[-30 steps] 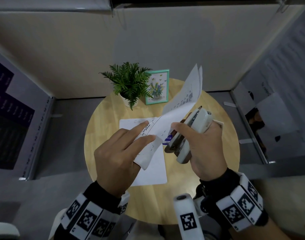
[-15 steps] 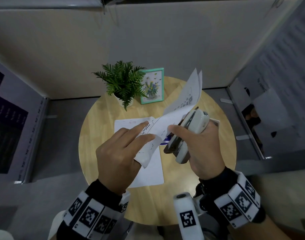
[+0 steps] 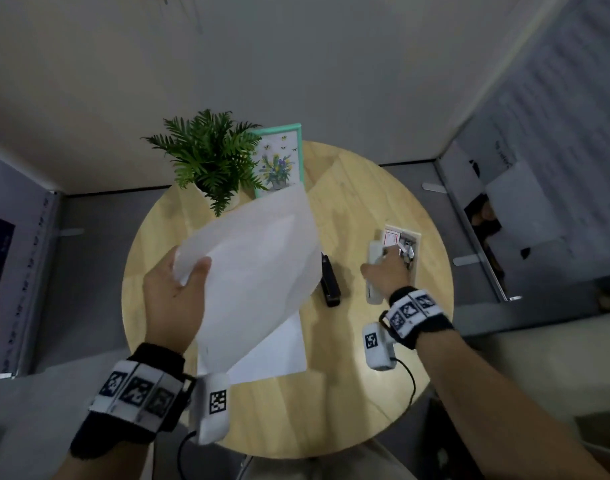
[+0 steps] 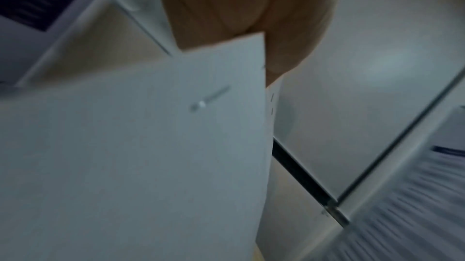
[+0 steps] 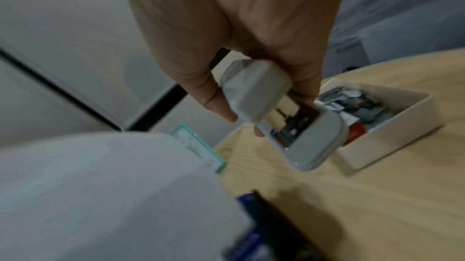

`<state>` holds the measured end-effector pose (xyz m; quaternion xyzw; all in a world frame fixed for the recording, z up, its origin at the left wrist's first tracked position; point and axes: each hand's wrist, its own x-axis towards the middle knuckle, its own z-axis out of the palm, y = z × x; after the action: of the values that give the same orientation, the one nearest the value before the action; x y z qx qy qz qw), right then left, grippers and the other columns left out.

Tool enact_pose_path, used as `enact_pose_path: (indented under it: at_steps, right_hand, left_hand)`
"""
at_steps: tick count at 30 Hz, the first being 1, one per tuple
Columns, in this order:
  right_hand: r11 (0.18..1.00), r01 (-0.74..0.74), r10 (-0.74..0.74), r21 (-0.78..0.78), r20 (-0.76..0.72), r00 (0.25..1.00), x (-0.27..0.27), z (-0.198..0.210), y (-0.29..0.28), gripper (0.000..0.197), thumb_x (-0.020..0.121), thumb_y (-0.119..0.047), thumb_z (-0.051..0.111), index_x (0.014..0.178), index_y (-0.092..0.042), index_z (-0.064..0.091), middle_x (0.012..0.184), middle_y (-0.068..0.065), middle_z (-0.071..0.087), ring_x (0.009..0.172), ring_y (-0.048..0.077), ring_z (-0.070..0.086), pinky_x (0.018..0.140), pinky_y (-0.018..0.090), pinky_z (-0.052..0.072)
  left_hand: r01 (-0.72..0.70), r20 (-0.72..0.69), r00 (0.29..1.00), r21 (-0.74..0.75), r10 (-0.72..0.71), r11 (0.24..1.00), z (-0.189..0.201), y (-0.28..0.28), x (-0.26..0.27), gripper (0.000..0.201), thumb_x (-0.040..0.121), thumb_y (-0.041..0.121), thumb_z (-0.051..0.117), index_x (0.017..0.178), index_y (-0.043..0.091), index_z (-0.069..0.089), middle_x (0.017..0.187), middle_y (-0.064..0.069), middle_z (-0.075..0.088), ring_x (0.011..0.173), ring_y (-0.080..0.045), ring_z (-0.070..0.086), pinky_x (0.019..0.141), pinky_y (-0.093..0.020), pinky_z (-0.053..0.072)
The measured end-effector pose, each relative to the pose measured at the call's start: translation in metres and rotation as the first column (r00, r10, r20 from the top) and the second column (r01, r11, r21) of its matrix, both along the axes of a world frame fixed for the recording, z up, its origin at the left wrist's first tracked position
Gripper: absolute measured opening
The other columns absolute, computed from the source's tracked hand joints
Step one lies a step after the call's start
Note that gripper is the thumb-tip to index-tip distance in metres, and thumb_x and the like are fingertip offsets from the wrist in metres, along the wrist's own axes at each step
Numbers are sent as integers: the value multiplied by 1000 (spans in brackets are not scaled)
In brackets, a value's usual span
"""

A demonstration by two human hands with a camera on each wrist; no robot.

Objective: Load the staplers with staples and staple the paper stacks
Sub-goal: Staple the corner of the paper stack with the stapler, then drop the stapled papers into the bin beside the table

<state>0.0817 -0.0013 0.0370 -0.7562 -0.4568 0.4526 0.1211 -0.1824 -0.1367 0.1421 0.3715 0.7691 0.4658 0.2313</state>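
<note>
Hands now apart, paper stack stapled.

Potted fern sitting at far edge of round wooden surface, w/ mint-framed flower pic leaning just beside it, on its right. Grey partition walls standing around.

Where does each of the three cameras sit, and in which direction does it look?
Head: worn on the head, looking down at the round table; both forearms, the left hand and right hand show.
Left wrist: on the left wrist, looking along the hand at the stapled paper stack it holds.
Right wrist: on the right wrist, looking along the hand at the white stapler it holds, above the table.
Shared: head and right wrist both show the white stapler, staple box, picture frame and black stapler.
</note>
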Motion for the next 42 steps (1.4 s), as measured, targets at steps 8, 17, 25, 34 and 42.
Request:
enact_pose_path:
  at_steps: [8,17,25,34,42]
  right_hand:
    - [922,-387,379,-34,292,878,-27,-77,13,16,90,-14,55,99,-1,57,107,16,63,92,30,59,75,31,46]
    - [892,-393,344,222,229,911,-28,-36,29,65,84,-19,61,143,-13,32,141,20,36,133,39,35,112,51,31]
    - [506,-710,768,490,118,629,-40,116,29,92,59,-31,88,137,-44,42,153,-8,28,142,13,23,112,33,24]
    - [598,-572,781,561,-247,574,-106,131,-24,24,91,-8,60,69,-15,68,62,-12,69,60,-3,60,59,17,46]
    - [967,-49,232,252,-776,587,-239,105,-88,12,91,-16,61,101,-20,66,114,10,69,111,29,65,100,48,49]
  left_hand:
    - [-112,52,992,-84,117,990,-13,-1,-8,18,90,10,62,108,9,62,94,-7,61,86,-20,58,67,-21,42]
    - [96,-84,992,1,-95,995,-3,-3,-13,7,90,14,64,94,19,66,73,22,65,68,20,59,61,-8,46]
    - [464,-429,784,-75,-449,883,67,-26,-42,30,88,36,53,105,22,74,100,29,66,91,4,67,80,-26,55]
    - [57,-478,874,289,92,956,132,-91,-124,33,92,28,63,126,26,60,117,20,67,105,1,63,89,-25,54]
    - [-358,698,645,-84,312,930,1,-138,-121,113,63,76,63,153,27,15,156,-3,32,141,-31,37,106,-51,39]
